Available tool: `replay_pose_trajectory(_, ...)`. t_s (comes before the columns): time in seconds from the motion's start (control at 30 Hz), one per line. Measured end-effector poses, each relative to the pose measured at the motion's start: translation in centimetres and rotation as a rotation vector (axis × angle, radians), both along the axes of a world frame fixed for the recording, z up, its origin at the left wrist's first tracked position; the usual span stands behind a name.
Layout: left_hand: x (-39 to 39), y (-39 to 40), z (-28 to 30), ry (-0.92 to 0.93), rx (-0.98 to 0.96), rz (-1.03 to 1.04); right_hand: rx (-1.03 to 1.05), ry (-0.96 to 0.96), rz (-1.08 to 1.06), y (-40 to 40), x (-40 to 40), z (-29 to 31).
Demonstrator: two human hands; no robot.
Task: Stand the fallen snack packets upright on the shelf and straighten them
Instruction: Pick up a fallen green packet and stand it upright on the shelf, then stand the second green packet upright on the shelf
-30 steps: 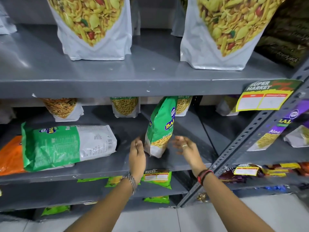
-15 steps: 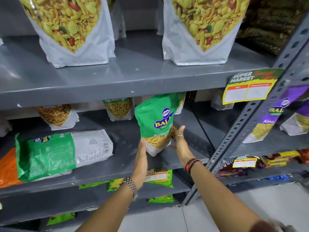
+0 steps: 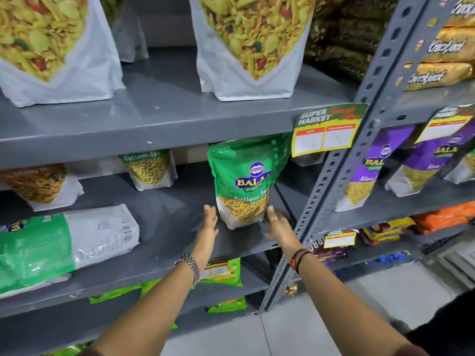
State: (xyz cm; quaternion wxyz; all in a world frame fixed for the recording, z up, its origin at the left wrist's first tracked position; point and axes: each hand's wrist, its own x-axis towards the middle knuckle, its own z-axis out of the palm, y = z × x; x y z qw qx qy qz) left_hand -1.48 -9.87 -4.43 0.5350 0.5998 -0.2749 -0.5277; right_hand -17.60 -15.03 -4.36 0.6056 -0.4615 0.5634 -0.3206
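Green Ratlami Sev packet (image 3: 244, 181) upright, front facing out, on middle shelf (image 3: 164, 227).
Second green packet (image 3: 66, 245) flat on its side, far left, same shelf.

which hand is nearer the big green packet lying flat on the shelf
Left. The left hand is at the upright green packet's left side, on the side toward the lying green packet. The right hand is at the upright packet's right side, farther away.
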Motion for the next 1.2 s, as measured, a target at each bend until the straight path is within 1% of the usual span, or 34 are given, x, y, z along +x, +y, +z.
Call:
replay_pose_trajectory(0.1,0.8,2.3,-0.9,0.03,0.004,0.185,0.062,0.078,-0.003,1.2,0.2,-1.8)
replay_pose_trajectory(0.23,3.3,7.1,-1.7,0.04,0.054,0.414,0.064,0.089,0.147,2.3,3.6,-2.0)
replay_pose_trajectory(0.37,6.9,11.1,-1.7,0.048,0.095,0.617,-0.021,0.077,0.275,2.8,9.7,-0.4)
replay_pose_trajectory(0.5,11.4,13.8,-0.7,0.156,0.059,0.754,-0.21,0.089,0.354,3.5,16.5,1.0)
replay_pose_trajectory(0.57,13.5,15.0,-0.2,0.204,0.032,0.806,-0.242,0.125,0.412,4.0,20.3,1.9)
replay_pose_trajectory(0.63,15.1,15.8,0.2,0.245,0.022,0.809,-0.287,0.16,0.473,4.1,24.0,2.7)
replay_pose_trajectory(0.67,15.6,16.0,0.3,0.249,0.035,0.772,-0.318,0.175,0.526,4.1,25.8,2.9)
replay_pose_trajectory(0.77,16.9,16.1,0.0,0.207,0.089,0.638,-0.383,0.237,0.714,4.1,30.4,3.3)
replay_pose_trajectory(0.9,18.6,15.7,-0.8,0.129,0.17,0.558,-0.424,0.366,0.884,4.0,35.9,3.6)
replay_pose_trajectory(1.07,19.3,15.0,-1.5,0.079,0.121,0.495,-0.32,0.548,1.012,3.3,39.2,3.3)
replay_pose_trajectory(1.13,19.1,14.9,-1.8,0.068,0.087,0.527,-0.289,0.607,0.983,3.2,38.9,3.4)
replay_pose_trajectory(1.2,18.8,14.8,-1.6,0.007,0.08,0.575,-0.254,0.633,0.994,3.2,38.0,3.5)
